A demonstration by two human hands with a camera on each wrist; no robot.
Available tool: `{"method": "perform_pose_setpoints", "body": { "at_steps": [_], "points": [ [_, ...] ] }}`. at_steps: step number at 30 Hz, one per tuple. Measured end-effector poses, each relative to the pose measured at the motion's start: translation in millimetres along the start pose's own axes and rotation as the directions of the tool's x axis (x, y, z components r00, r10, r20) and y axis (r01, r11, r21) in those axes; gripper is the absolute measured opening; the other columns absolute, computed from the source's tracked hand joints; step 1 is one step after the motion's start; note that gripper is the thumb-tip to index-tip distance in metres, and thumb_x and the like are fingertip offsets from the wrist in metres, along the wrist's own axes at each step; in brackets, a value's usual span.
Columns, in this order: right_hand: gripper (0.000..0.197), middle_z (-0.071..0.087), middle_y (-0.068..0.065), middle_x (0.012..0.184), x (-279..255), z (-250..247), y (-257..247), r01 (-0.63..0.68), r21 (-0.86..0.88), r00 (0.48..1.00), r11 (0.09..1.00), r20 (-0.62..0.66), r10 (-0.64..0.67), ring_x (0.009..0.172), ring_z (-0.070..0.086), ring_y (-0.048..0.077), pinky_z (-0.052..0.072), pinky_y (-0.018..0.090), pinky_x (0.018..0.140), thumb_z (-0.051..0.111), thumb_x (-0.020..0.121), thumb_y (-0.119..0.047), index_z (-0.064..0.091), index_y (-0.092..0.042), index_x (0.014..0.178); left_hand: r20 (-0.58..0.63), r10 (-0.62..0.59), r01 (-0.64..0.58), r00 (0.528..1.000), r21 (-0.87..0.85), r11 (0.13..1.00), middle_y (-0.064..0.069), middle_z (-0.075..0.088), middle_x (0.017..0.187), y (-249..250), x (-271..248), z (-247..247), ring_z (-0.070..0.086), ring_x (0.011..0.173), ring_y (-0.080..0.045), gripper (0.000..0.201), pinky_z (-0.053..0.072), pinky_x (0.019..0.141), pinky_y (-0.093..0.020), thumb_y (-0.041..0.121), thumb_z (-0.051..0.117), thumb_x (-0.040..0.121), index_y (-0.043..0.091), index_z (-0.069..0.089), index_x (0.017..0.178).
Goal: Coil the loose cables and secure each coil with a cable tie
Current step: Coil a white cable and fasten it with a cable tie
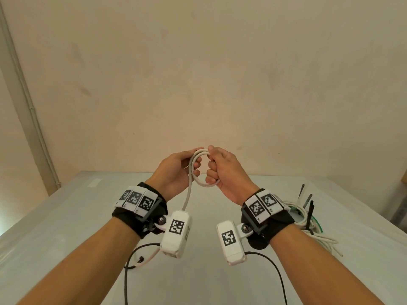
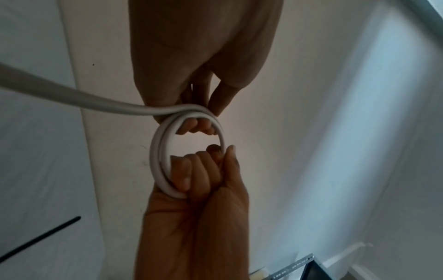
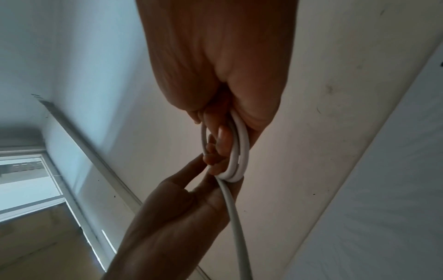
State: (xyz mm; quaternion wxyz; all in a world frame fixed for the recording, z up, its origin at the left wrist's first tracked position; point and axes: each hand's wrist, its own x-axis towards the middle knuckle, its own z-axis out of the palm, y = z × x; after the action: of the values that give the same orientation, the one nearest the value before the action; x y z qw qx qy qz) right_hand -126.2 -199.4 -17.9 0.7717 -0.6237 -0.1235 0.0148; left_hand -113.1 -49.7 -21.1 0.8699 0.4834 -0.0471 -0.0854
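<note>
Both hands are raised above the table and hold one small coil of white cable [image 1: 203,183] between them. My left hand [image 1: 193,166] pinches the coil's left side, fingers through the loop. My right hand [image 1: 214,170] grips the right side in a fist, thumb on top. The left wrist view shows the coil [image 2: 159,151] as two turns, with the left fingers [image 2: 199,127] above and the right hand [image 2: 201,170] below. A loose tail [image 1: 187,198] hangs down behind the left wrist camera. In the right wrist view the coil [image 3: 242,151] sits in the right fist.
A pile of loose white cables [image 1: 317,236] with a green wire lies on the white table [image 1: 66,216] at the right, behind my right wrist. Black cable ties [image 1: 311,213] stick up beside it. A pale cable end and black cords [image 1: 141,259] lie near the table's front.
</note>
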Motion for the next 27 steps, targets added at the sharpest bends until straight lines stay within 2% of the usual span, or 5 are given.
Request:
{"method": "perform_pose_setpoints", "body": {
  "at_steps": [8, 12, 17, 22, 27],
  "points": [
    [0.030, 0.027, -0.006, 0.056, 2, 1, 8, 0.040, 0.034, 0.997, 0.999, -0.068, -0.037, 0.046, 0.027, 0.011, 0.033, 0.028, 0.052, 0.043, 0.111, -0.031, 0.049, -0.014, 0.087, -0.044, 0.037, -0.031, 0.998, 0.129, 0.991, -0.018, 0.069, 0.088, 5, 2, 11, 0.064, 0.073, -0.024, 0.025, 0.053, 0.076, -0.032, 0.016, 0.049, 0.107, -0.004, 0.065, 0.106],
    [0.033, 0.030, -0.006, 0.057, 9, 0, 4, 0.069, 0.055, 0.993, 0.996, -0.100, -0.063, 0.046, 0.033, 0.010, 0.038, 0.028, 0.055, 0.040, 0.113, -0.031, 0.051, -0.015, 0.086, 0.022, 0.068, -0.071, 0.997, 0.448, 0.891, -0.001, 0.050, 0.064, 13, -1, 19, 0.048, 0.058, -0.017, 0.036, 0.045, 0.067, -0.034, 0.037, 0.042, 0.110, 0.013, 0.062, 0.091],
    [0.041, 0.047, -0.003, 0.086, 12, 3, 1, -0.036, -0.216, 0.979, 0.976, -0.205, -0.010, 0.078, 0.048, 0.014, 0.046, 0.033, 0.077, 0.037, 0.108, -0.053, 0.057, -0.018, 0.104, 0.040, 0.233, -0.228, 0.972, 0.424, 0.877, 0.007, 0.038, 0.059, 27, 10, 19, 0.036, 0.052, -0.011, 0.035, 0.040, 0.060, -0.030, 0.032, 0.049, 0.109, 0.008, 0.063, 0.087],
    [0.078, 0.060, 0.006, 0.070, 4, 3, 6, -0.410, -0.083, 0.912, 0.909, -0.023, 0.409, 0.055, 0.052, 0.017, 0.041, 0.028, 0.052, 0.030, 0.099, -0.075, 0.063, -0.005, 0.110, -0.006, 0.413, -0.389, 0.910, 0.329, 0.861, 0.008, 0.039, 0.057, 44, 20, 22, 0.037, 0.053, -0.010, 0.037, 0.039, 0.063, -0.029, 0.031, 0.045, 0.111, 0.010, 0.063, 0.086],
    [0.085, 0.072, 0.012, 0.075, 2, 5, -6, -0.435, -0.142, 0.886, 0.889, 0.105, 0.451, 0.051, 0.062, 0.016, 0.045, 0.021, 0.043, 0.030, 0.101, -0.072, 0.064, 0.001, 0.131, 0.012, 0.485, -0.467, 0.875, 0.290, 0.835, 0.005, 0.038, 0.065, 54, 22, 28, 0.037, 0.057, -0.009, 0.034, 0.040, 0.060, -0.022, 0.022, 0.041, 0.112, 0.008, 0.065, 0.093]
  ]
}}
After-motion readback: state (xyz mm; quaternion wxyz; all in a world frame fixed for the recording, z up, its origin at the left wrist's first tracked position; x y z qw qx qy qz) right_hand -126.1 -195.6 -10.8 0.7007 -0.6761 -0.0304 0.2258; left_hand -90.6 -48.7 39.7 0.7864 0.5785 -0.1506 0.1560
